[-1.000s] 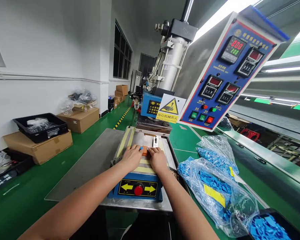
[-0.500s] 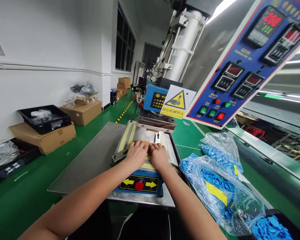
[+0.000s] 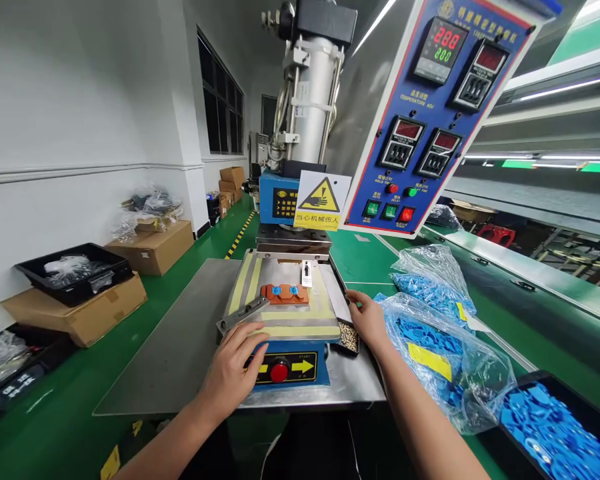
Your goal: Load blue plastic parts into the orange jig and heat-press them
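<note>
My left hand [image 3: 236,360] lies at the platform's front left edge, fingers stretched and holding nothing, near a metal bar [image 3: 244,315]. My right hand [image 3: 369,321] is beside the platform's right side, just above a small black tray [image 3: 356,348] of brass-coloured pieces [image 3: 348,335]. Its fingers are loosely bent and look apart, with nothing visible in them. On the taped platform [image 3: 280,325] sits an orange-brown fixture [image 3: 281,299] carrying two small blue parts [image 3: 277,291]. A white metal piece with a black knob [image 3: 307,275] stands behind it.
The press head [image 3: 294,241] hangs behind the fixture. A red button [image 3: 279,372] is on the machine's front. The blue control panel [image 3: 420,120] leans overhead at right. Bags of blue parts [image 3: 425,347] and a black bin [image 3: 495,437] are at right; cartons [image 3: 153,247] stand at left.
Both hands have left the fixture, uncovering it and the blue parts. My left hand moved toward the front left, my right hand to the right by the small tray. The view turned slightly right.
</note>
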A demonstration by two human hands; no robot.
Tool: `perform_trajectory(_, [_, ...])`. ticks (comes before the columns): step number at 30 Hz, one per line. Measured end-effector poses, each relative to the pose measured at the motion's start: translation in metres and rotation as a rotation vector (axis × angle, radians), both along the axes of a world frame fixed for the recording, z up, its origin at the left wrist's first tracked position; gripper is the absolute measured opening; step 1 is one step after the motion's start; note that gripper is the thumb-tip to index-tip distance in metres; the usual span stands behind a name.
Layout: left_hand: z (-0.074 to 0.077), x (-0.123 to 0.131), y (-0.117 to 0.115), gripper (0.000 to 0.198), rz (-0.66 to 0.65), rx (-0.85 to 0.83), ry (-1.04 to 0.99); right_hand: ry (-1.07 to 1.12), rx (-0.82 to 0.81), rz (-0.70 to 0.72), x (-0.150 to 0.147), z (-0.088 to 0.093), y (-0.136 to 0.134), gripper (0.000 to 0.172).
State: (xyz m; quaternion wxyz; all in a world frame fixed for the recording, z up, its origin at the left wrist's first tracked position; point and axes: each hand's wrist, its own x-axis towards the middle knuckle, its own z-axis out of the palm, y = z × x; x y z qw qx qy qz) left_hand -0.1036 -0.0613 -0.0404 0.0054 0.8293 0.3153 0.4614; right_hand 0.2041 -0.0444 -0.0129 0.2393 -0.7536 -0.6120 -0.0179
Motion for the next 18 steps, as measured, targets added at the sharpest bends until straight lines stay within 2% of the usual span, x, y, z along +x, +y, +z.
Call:
perform_trajectory(3, [-0.013,0.009,-0.015,0.023,-0.107,-0.012,-0.073,-0.072,-0.193,0.018,0.023,-0.025,-0.021,0.032])
perform_trajectory(7, [-0.019,0.036,-0.031,0.024,-0.253,-0.049,-0.038,-0.164,-0.333,0.075,0.022,-0.053,-0.024,0.023])
perform_trajectory(11, [-0.018,0.051,-0.035,0.023,-0.314,-0.072,-0.014,-0.235,-0.396,0.085,0.013,-0.062,-0.011,0.024])
perform_trajectory(18, [-0.025,0.055,-0.033,0.021,-0.312,-0.145,0.062,-0.223,-0.381,0.127,0.017,-0.071,-0.004,0.029])
